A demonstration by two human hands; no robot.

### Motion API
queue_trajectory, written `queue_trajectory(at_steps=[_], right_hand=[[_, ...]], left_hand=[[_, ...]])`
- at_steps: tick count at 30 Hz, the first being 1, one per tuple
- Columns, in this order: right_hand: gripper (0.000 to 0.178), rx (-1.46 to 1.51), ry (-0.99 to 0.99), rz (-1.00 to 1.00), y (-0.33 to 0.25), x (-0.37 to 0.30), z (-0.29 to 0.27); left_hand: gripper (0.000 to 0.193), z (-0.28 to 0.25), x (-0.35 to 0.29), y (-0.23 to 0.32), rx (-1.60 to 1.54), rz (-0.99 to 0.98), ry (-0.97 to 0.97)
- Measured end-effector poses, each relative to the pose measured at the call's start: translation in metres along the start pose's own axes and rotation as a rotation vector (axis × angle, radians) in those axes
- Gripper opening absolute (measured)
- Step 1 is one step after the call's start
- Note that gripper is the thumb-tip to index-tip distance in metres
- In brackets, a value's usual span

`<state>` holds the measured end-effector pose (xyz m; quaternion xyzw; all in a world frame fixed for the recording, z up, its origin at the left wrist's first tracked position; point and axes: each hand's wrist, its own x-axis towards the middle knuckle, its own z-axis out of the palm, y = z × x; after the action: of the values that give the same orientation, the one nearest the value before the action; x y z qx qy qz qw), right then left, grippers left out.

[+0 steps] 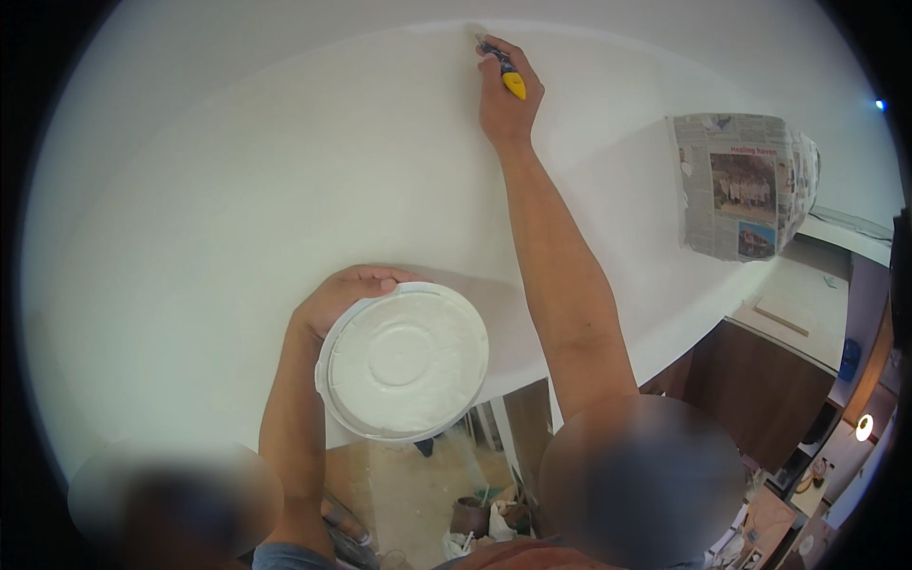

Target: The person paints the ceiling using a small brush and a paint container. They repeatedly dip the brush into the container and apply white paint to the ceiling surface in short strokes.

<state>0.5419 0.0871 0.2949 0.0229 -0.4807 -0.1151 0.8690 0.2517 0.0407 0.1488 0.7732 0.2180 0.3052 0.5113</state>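
My right hand [509, 93] is raised to a white painted surface [218, 190] at the top of the view. Its fingers close round a paintbrush [514, 84] with a dark and yellow handle, whose pale tip meets the surface. Lower down, my left hand [347, 294] grips the rim of a round white bucket lid [404, 361]. White paint or a similar coating is smeared over the lid's face. My left thumb lies over the edge, while the other fingers are partly hidden behind it.
Newspaper sheets [746, 190] cover something on the white surface at the right. Below are a brown cabinet [760, 370], a dark bucket [469, 516] and white bags [508, 520] on the floor. A lit lamp [864, 427] shows at far right. Two lower patches are blurred.
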Motion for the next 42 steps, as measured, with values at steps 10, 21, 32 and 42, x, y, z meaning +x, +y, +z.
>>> queue_trajectory(at_steps=[10,21,32,42], right_hand=[[0.022,-0.071,-0.023,0.001,-0.001,0.007,0.0],[0.023,-0.197,-0.075,0.106,-0.009,0.018,-0.004],[0.024,-0.208,-0.113,0.177,-0.018,0.027,-0.005],[0.024,-0.24,-0.127,0.153,-0.016,0.031,-0.006]], left_hand=[[0.042,-0.003,0.002,-0.001,0.02,-0.024,0.018],[0.041,0.0,0.001,0.0,-0.003,-0.02,0.014],[0.04,0.001,0.002,0.001,0.011,-0.015,-0.018],[0.037,-0.001,0.001,0.001,0.03,-0.015,-0.001]])
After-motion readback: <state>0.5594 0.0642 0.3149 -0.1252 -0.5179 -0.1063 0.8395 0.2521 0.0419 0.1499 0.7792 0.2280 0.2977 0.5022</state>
